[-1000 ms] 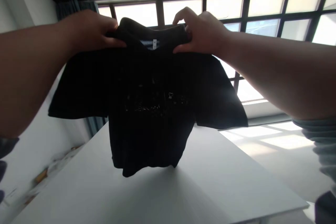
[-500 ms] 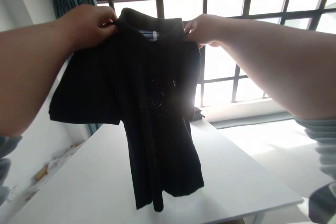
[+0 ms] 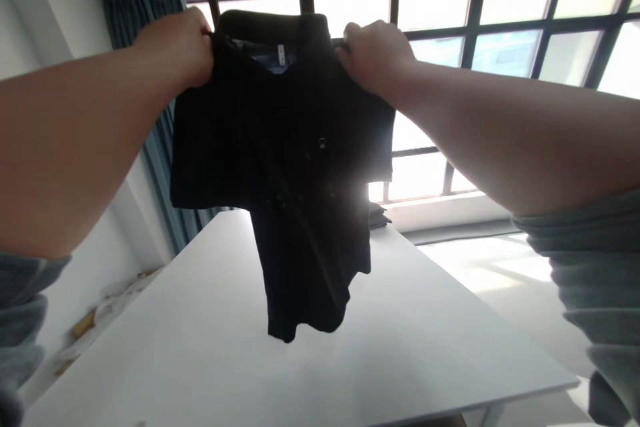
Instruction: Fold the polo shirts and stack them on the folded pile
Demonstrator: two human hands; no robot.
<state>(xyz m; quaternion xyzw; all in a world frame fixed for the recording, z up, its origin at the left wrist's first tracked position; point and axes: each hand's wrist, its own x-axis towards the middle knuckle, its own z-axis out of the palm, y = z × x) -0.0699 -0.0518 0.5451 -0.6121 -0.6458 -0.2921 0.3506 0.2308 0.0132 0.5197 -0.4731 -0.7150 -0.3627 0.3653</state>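
Observation:
A black short-sleeved shirt (image 3: 300, 167) with a collar hangs in the air above the white table (image 3: 200, 340). A small pale logo marks its chest, and a white label (image 3: 281, 55) shows inside the neck. My left hand (image 3: 177, 47) grips the shirt at the shoulder beside the collar, fingers closed. On the other side of the collar, my right hand (image 3: 375, 57) is closed on the opposite shoulder. The lower hem hangs loose and uneven over the tabletop.
Some folded dark cloth (image 3: 379, 215) lies at the table's far end. Behind it is a large bright window (image 3: 435, 7) with dark bars. A blue-green curtain (image 3: 167, 160) hangs at the left, and assorted items (image 3: 85, 325) lie along the left wall.
The shirt has swung up and away from me, its hem now higher. Its left-side sleeve has drawn inward and the right-side sleeve has spread out. Both hands still hold the shoulders.

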